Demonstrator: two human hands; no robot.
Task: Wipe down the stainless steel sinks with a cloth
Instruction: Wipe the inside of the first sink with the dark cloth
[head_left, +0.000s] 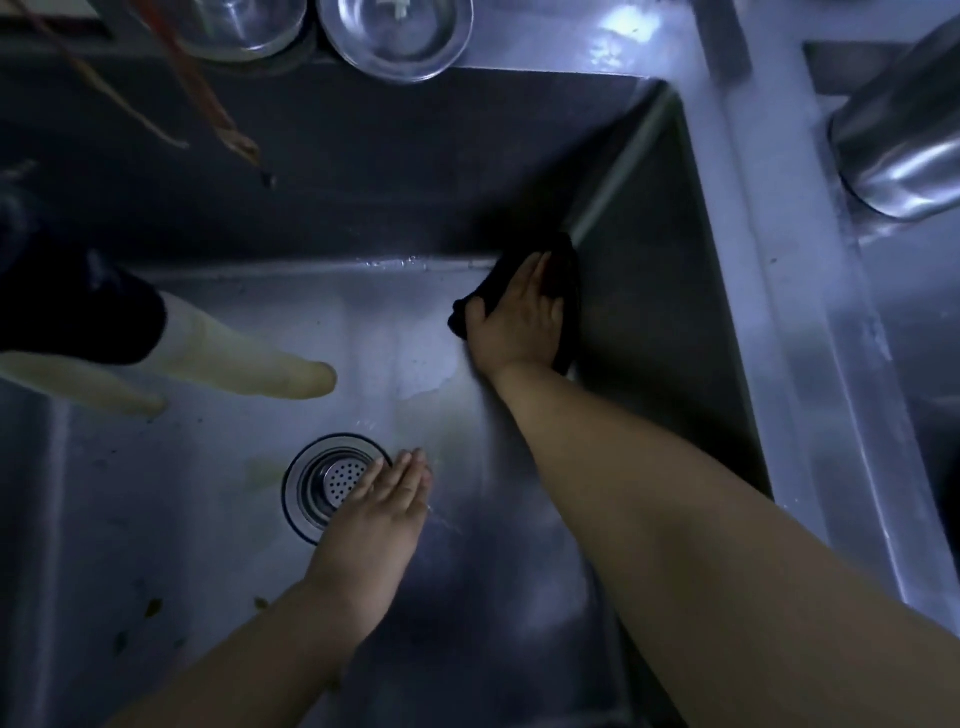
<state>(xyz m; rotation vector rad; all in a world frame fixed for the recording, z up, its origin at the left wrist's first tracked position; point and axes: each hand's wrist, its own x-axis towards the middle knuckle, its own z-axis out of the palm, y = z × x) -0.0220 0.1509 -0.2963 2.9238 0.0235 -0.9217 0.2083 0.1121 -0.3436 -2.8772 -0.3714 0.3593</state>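
Observation:
I look down into a deep stainless steel sink (208, 519) with a wet floor and a round drain strainer (332, 486). My right hand (517, 317) presses a dark cloth (563, 280) flat into the far right bottom corner, where the floor meets the right wall. My left hand (379, 512) lies flat on the sink floor, fingers together, just right of the drain, holding nothing. Small bits of debris sit on the floor near the front left.
A pale rubber glove (249, 358) with a dark cuff hangs over the left side. Two steel bowls (397, 36) stand on the back ledge. A shiny steel pot (904, 140) rests at the right, beyond the sink's rim (779, 260). Reddish cords hang at top left.

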